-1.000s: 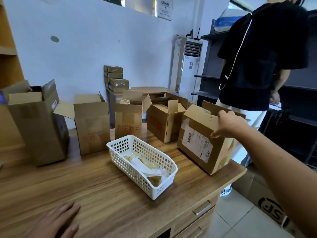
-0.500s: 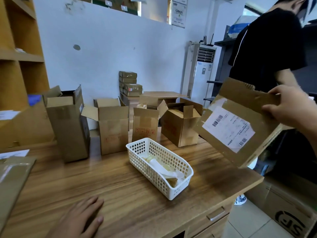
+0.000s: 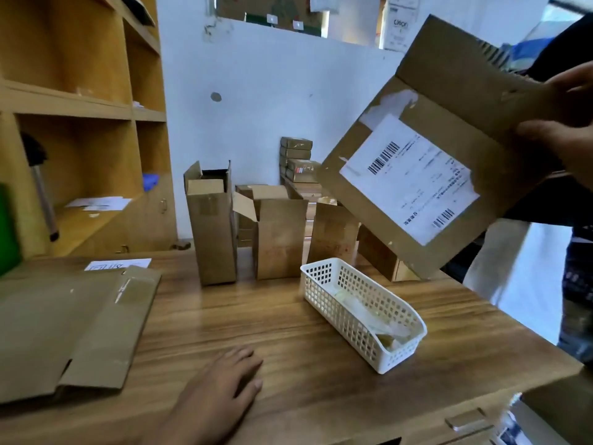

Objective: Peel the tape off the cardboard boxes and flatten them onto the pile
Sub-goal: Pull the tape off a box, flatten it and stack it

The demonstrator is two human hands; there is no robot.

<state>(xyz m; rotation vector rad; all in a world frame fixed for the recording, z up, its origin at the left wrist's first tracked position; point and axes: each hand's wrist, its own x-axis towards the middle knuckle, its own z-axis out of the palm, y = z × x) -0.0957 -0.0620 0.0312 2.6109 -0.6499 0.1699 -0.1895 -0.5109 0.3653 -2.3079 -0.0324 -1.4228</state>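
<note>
My right hand (image 3: 564, 123) grips a cardboard box (image 3: 426, 146) by its upper right edge and holds it tilted in the air above the desk's right side; a white shipping label faces me. My left hand (image 3: 221, 387) rests flat on the wooden desk (image 3: 288, 342) near the front edge, fingers straight. A pile of flattened cardboard (image 3: 70, 329) lies on the desk at the left. Three open boxes stand upright at the back: a tall one (image 3: 211, 229), a middle one (image 3: 279, 236) and a third (image 3: 333, 236) partly hidden by the held box.
A white plastic basket (image 3: 362, 313) with crumpled tape strips sits mid-desk. Wooden shelves (image 3: 80, 107) rise at the left. Small stacked boxes (image 3: 298, 162) sit on a far table. A person in dark clothing (image 3: 571, 203) stands at the right, beside the desk's edge.
My right hand has lifted the labelled box off the desk and carried it up and toward me. The view has swung left, bringing the flattened pile in. My left hand stays flat.
</note>
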